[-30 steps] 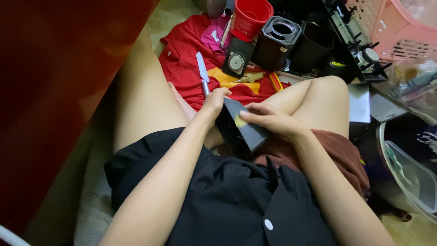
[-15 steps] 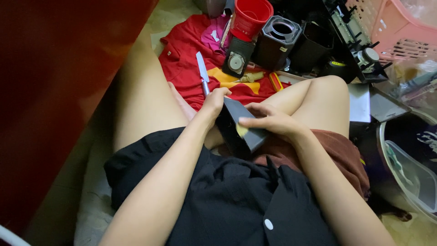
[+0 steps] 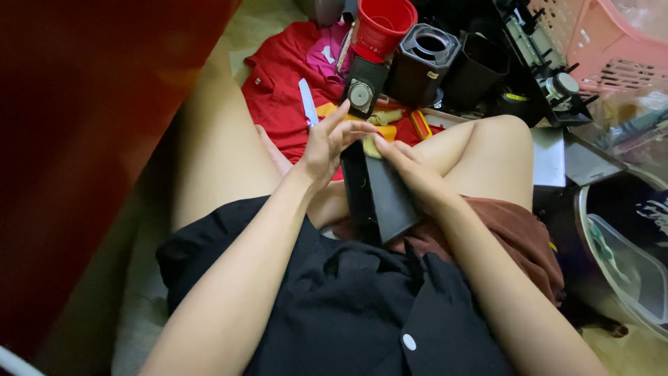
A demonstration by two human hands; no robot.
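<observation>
Floor-seated lap: both hands [image 3: 327, 143] [image 3: 410, 170] seemingly grip black box [image 3: 379, 195].

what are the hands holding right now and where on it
Both hands grip a flat black box-like part propped on the lap. The left hand holds its upper left edge; the right hand lies over its top right, pressing a yellowish cloth there.

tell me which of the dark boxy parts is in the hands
The flat black box on the lap, gripped by the left hand and right hand. The open-topped dark housing and small dial box stand untouched on the floor.
</observation>
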